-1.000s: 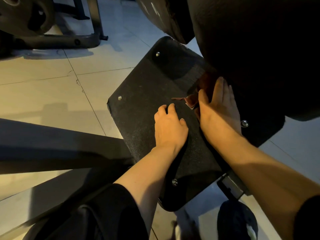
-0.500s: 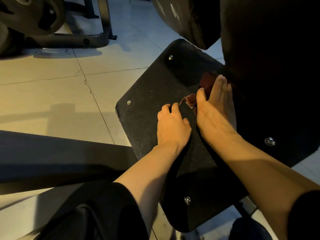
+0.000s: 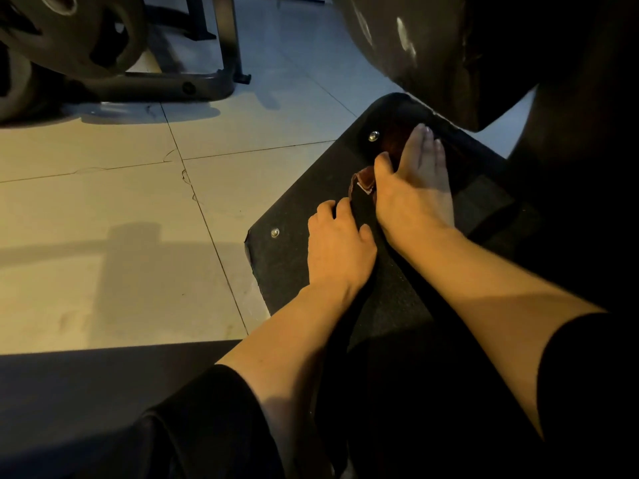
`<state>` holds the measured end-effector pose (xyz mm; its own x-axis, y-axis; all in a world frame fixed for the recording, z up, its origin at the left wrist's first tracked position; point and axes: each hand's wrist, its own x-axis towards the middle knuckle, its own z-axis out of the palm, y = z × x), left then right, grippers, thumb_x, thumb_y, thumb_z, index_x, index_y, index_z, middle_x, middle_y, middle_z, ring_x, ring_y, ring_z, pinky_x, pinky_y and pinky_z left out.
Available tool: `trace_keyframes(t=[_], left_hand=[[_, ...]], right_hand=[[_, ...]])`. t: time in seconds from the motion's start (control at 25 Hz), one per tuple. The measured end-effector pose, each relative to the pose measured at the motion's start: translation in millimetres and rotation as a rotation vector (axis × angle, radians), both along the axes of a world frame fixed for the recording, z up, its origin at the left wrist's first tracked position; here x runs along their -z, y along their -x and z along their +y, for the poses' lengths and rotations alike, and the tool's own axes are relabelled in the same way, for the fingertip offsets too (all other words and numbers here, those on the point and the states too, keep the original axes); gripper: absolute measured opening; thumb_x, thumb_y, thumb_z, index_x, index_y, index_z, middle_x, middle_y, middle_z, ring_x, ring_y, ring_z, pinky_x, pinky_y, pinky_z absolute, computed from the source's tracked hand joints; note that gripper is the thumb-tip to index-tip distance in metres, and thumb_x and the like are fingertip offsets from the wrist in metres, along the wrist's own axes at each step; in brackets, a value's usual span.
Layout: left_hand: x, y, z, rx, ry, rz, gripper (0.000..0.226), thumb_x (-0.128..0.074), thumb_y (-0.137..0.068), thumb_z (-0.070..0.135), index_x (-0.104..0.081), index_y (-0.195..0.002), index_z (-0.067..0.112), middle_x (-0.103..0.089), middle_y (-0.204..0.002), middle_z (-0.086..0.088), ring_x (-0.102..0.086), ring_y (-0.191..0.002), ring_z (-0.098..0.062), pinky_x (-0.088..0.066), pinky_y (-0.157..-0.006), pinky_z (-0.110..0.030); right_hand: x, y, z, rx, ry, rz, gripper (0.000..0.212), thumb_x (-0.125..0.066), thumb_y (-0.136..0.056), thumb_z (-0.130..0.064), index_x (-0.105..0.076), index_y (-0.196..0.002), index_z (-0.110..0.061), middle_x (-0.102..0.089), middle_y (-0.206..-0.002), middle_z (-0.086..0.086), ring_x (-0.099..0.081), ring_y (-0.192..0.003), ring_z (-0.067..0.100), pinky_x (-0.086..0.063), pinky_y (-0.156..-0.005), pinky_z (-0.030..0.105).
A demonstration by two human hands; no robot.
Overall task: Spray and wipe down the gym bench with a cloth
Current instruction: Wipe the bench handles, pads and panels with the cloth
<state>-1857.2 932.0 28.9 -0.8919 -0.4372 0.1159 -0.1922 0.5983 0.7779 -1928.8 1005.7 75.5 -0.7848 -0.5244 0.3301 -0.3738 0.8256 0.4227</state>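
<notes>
A black textured bench plate [image 3: 304, 202] with silver bolts lies low over the tiled floor. My right hand [image 3: 415, 188] lies flat with straight fingers on a dark red cloth [image 3: 363, 181], pressing it onto the plate near the far bolt. Most of the cloth is hidden under the hand. My left hand [image 3: 337, 243] rests on the plate just left of it, fingers slightly bent, holding nothing. No spray bottle is in view.
A large dark padded part of the bench [image 3: 432, 53] overhangs the plate at the upper right. A weight plate [image 3: 69, 32] and a metal frame foot [image 3: 166, 86] stand at the upper left on the tiled floor [image 3: 121, 202]. A dark beam [image 3: 86, 382] crosses the lower left.
My right hand has slid the cloth farther along the plate toward the far bolt. My left hand has stayed on the plate; the view has shifted.
</notes>
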Motion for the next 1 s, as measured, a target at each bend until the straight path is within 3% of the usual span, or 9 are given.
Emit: trace_keyframes(t=[0.28, 0.48, 0.72, 0.88, 1.0], left_hand=[[-3, 4, 4, -0.003, 0.002, 0.007, 0.055, -0.048, -0.098, 0.023, -0.031, -0.148, 0.01, -0.029, -0.151, -0.013, -0.029, -0.137, -0.03, -0.033, -0.111, -0.04], [-16, -23, 37, 0.059, -0.009, 0.016, 0.054, -0.049, -0.095, 0.02, -0.034, -0.146, 0.009, -0.032, -0.148, -0.014, -0.031, -0.135, -0.031, -0.035, -0.109, -0.042], [-14, -79, 87, 0.116, -0.032, -0.014, 0.058, -0.052, -0.095, 0.02, -0.031, -0.148, 0.01, -0.027, -0.151, -0.011, -0.027, -0.138, -0.028, -0.033, -0.111, -0.04], [-12, -109, 119, 0.128, -0.019, -0.016, 0.058, -0.052, -0.095, 0.021, -0.03, -0.148, 0.01, -0.025, -0.152, -0.012, -0.025, -0.139, -0.028, -0.032, -0.112, -0.038], [-11, -126, 136, 0.154, -0.014, -0.011, 0.058, -0.053, -0.095, 0.021, -0.03, -0.147, 0.01, -0.024, -0.153, -0.012, -0.025, -0.139, -0.029, -0.032, -0.112, -0.039]], right_hand=[[-8, 15, -13, -0.018, -0.017, -0.074, 0.059, -0.051, -0.097, -0.025, -0.023, -0.147, -0.012, 0.002, -0.153, 0.035, -0.004, -0.144, 0.046, -0.009, -0.119, 0.048], [-10, -32, 30, 0.024, -0.038, -0.025, 0.058, -0.043, -0.098, -0.026, -0.018, -0.149, -0.017, 0.002, -0.154, 0.034, -0.007, -0.145, 0.043, -0.011, -0.12, 0.046], [-7, -95, 100, 0.052, 0.034, -0.01, 0.057, -0.054, -0.095, -0.027, -0.032, -0.145, -0.012, -0.008, -0.152, 0.035, -0.015, -0.142, 0.047, -0.02, -0.116, 0.048], [-1, -133, 146, 0.115, 0.018, -0.045, 0.058, -0.044, -0.098, -0.03, -0.019, -0.15, -0.019, 0.004, -0.155, 0.03, -0.004, -0.146, 0.041, -0.006, -0.118, 0.044], [1, -157, 167, 0.125, 0.049, -0.025, 0.054, -0.045, -0.099, -0.028, -0.023, -0.148, -0.019, 0.003, -0.156, 0.029, -0.004, -0.146, 0.04, -0.002, -0.116, 0.042]])
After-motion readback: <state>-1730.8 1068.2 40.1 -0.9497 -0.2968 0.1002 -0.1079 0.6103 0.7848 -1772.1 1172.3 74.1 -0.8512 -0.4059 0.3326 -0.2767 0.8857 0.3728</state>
